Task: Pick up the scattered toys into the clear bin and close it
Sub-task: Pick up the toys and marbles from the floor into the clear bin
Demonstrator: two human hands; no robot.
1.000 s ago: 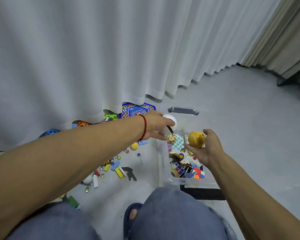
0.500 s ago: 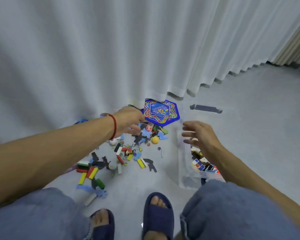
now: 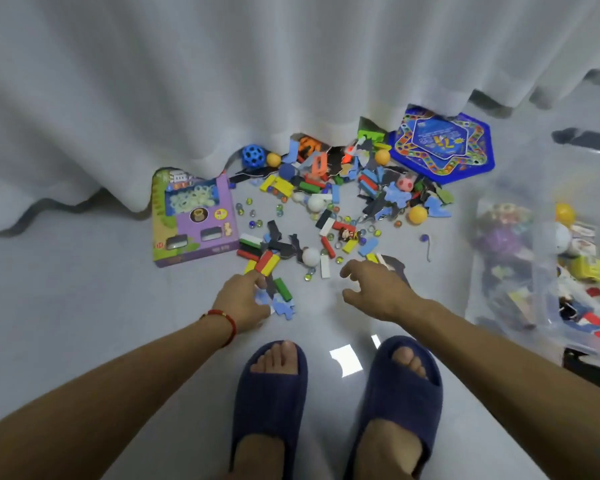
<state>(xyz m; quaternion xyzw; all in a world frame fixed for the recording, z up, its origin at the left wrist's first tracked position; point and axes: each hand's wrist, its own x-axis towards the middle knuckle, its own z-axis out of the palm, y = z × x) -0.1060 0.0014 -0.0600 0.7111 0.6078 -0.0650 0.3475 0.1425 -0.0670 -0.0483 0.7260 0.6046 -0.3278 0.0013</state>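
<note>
- The clear bin (image 3: 506, 258) stands on the floor (image 3: 84, 306) at the right of the view, open, with a layer of toys already inside; its right part is cut off, and no lid is clearly in view.
- Most of the work is left: blocks, marbles, balls and foam pieces lie scattered by the curtain (image 3: 222, 81), with a purple toy box (image 3: 194, 220) at the left and a blue game board (image 3: 442, 147) by the curtain's hem.
- The left hand (image 3: 243, 303) reaches into the near blocks, fingertips at a red and yellow block (image 3: 267, 263); I cannot tell whether it grips anything.
- The right hand (image 3: 378, 289) hovers spread and empty beside a white ball (image 3: 310, 256).
- The bin's contents blur through its wall.
</note>
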